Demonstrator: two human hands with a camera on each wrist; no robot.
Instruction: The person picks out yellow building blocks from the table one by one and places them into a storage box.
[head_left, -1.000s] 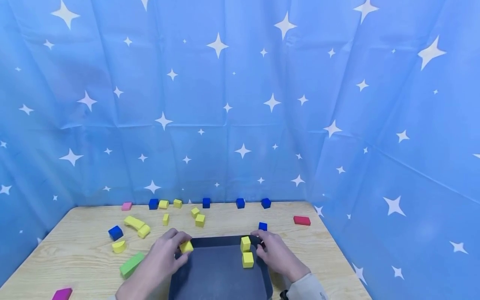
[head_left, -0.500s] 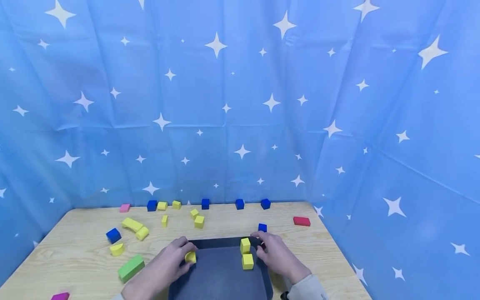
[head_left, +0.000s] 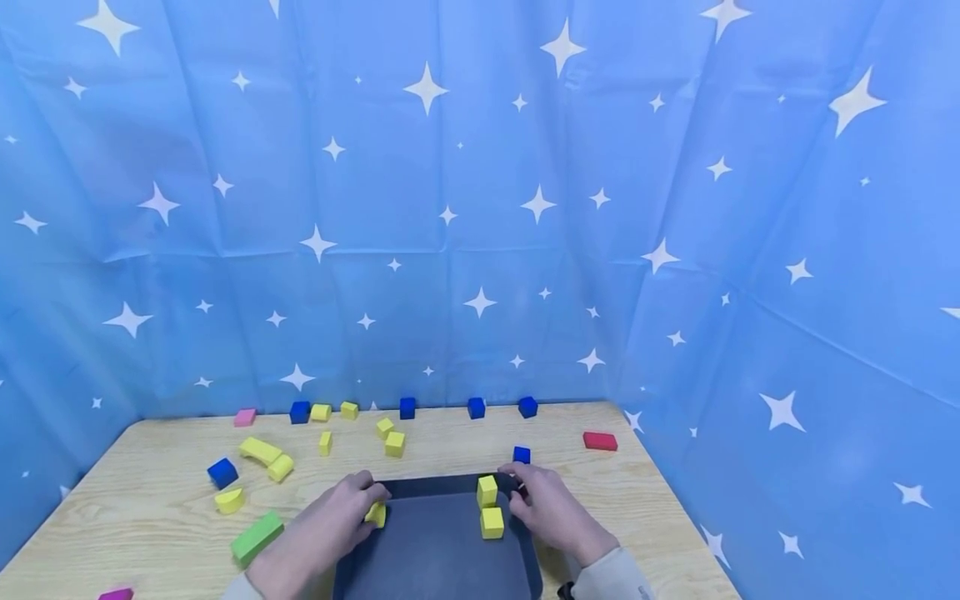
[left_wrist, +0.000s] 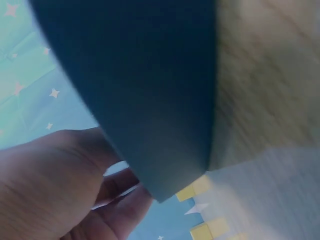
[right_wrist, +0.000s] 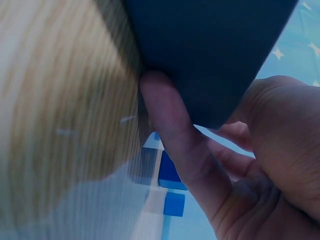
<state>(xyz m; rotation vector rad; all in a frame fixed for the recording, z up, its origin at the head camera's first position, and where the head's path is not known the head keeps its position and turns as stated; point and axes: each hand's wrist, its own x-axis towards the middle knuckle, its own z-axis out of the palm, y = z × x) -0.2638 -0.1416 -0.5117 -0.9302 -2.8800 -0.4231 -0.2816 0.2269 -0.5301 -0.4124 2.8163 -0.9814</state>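
Note:
My left hand [head_left: 339, 518] reaches over the left wall of a dark grey tray [head_left: 427, 554] and holds a small yellow block [head_left: 377, 514] between thumb and fingers, just inside that wall. The fingers cover part of this block, so its full shape is unclear. At the far right corner, my right hand [head_left: 558, 515] grips the tray's rim; in the right wrist view one finger [right_wrist: 172, 120] presses against the outer wall. Beside that hand, a yellow cube [head_left: 492, 523] and another yellow block [head_left: 487, 491] sit in the tray. The left wrist view shows the tray wall [left_wrist: 145, 90] hiding the held block.
On the wooden table left of the tray lie a green block [head_left: 257, 538], a blue cube [head_left: 222, 473], a yellow half-round [head_left: 229, 501] and a yellow arch [head_left: 260, 451]. Several blue and yellow blocks line the back. A red block [head_left: 600, 441] lies right. A starry curtain [head_left: 480, 208] surrounds the table.
My left hand has lowered the yellow block from rim height down inside the tray's left wall. The right hand has stayed at the tray's corner, and the head view has shifted slightly.

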